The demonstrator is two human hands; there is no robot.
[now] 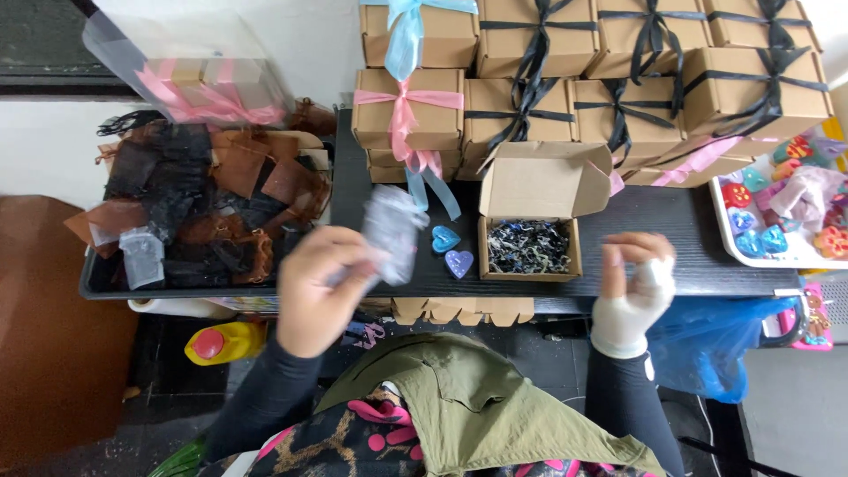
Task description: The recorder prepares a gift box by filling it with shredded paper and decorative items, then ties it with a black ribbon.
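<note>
Left hand (322, 287) fingers pinching a sheer grey pouch (393, 231), blurred. Right hand (634, 269) fingers curled together, seemingly on nothing. Just beyond fingertips, two heart pieces (451, 251) beside open box (530, 247). Risk: swinging pouch knocking hearts off table (671, 230).

Stacked brown ribbon-tied cardboard boxes (583, 84) are blocking the black table's (671, 234) far edge; its bare strip is staying passable beside the open cardboard box (530, 225).

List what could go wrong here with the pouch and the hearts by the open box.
The left hand holds the sheer grey fabric pouch right above two small blue heart-shaped pieces; a sweep might knock them off the black table. The open cardboard box of dark shredded filler sits near the edge and could tip.
</note>
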